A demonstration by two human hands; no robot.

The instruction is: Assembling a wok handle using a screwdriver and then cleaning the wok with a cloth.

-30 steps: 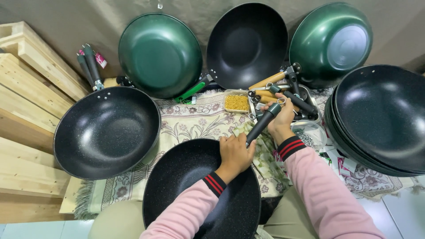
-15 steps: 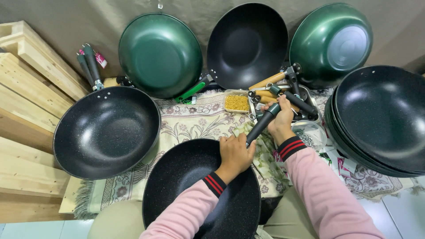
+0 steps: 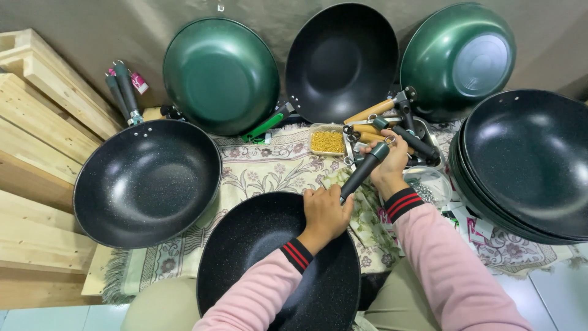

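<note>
I am sitting in a small cookware assembly workshop: identical speckled black non-stick woks (image 3: 147,181) are lying stacked around me, green enamelled woks (image 3: 220,73) are leaning against the wall, and loose pan handles (image 3: 392,125) are waiting beside raw timber pallets (image 3: 37,122).

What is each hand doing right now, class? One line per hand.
Left hand: closed, gripping the rim of the black speckled wok.
Right hand: closed around the dark handle.

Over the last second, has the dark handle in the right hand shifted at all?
No. The dark handle sits the same way beside the small tray of yellow pieces; the right hand grips its far end.
</note>
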